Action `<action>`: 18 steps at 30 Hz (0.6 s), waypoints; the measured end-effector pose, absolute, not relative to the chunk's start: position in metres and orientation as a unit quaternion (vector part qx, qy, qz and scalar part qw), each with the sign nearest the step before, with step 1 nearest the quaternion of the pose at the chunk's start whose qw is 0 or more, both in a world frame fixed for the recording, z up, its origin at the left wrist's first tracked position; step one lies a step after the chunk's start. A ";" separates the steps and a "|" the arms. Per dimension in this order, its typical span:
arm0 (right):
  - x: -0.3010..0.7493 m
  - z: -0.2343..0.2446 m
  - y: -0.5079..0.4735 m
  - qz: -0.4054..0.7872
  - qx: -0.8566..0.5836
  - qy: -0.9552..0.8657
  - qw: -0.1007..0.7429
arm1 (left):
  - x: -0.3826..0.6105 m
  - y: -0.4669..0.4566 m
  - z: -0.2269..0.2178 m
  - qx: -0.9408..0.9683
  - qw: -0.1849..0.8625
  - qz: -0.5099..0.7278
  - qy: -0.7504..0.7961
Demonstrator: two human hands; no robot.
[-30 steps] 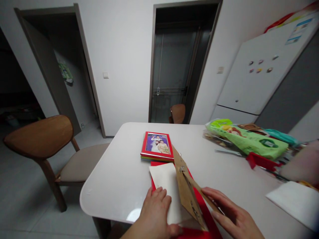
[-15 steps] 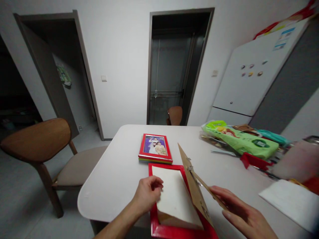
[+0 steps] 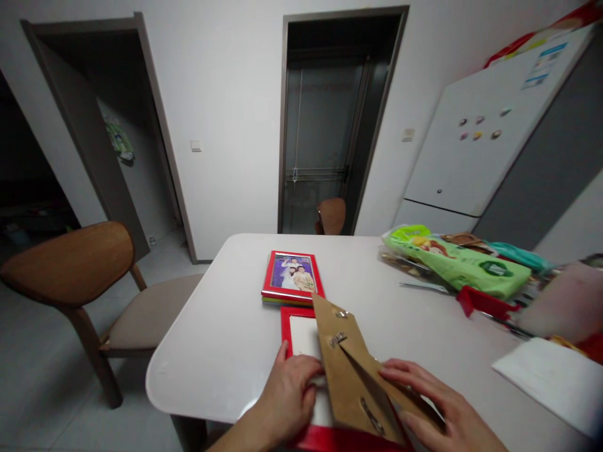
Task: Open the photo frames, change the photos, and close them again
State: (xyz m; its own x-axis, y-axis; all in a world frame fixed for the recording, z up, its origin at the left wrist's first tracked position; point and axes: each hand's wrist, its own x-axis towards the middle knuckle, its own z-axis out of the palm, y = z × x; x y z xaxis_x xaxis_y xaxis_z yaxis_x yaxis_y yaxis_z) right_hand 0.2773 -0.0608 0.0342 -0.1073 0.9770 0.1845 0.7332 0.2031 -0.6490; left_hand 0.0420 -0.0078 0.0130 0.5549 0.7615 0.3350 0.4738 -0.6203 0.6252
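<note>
Right hand (image 3: 438, 405) pinches easel leg (image 3: 369, 366); left hand (image 3: 291, 390) half-curled, grip unclear — tilted backboard (image 3: 335, 380) could drag white sheet (image 3: 304, 334) askew.

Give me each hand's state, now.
Left hand: partly curled over the red rectangular frame; grip cannot be told.
Right hand: holding the brown flat board by its stand.

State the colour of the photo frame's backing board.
The backing board is brown, best seen in the head view.
</note>
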 end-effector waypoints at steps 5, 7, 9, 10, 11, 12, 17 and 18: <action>0.259 0.033 -0.053 0.201 -0.568 -0.766 0.224 | 0.021 -0.004 0.015 0.757 0.246 0.402 0.453; 0.252 0.031 -0.046 0.187 -0.577 -0.767 0.211 | 0.018 -0.009 0.015 0.763 0.252 0.398 0.443; 0.245 0.030 -0.040 0.168 -0.591 -0.762 0.205 | 0.020 -0.017 0.013 0.801 0.241 0.362 0.411; 0.241 0.029 -0.038 0.160 -0.597 -0.759 0.204 | 0.022 -0.022 0.011 0.824 0.231 0.341 0.391; 0.237 0.027 -0.036 0.154 -0.602 -0.757 0.202 | 0.025 -0.025 0.009 0.844 0.219 0.322 0.369; 0.234 0.026 -0.036 0.149 -0.604 -0.756 0.201 | 0.027 -0.028 0.006 0.862 0.206 0.307 0.348; 0.230 0.019 -0.044 0.158 -0.599 -0.763 0.181 | 0.028 -0.030 -0.011 0.892 0.142 0.309 0.298; 0.232 0.018 -0.046 0.165 -0.601 -0.762 0.177 | 0.028 -0.029 -0.013 0.890 0.133 0.316 0.299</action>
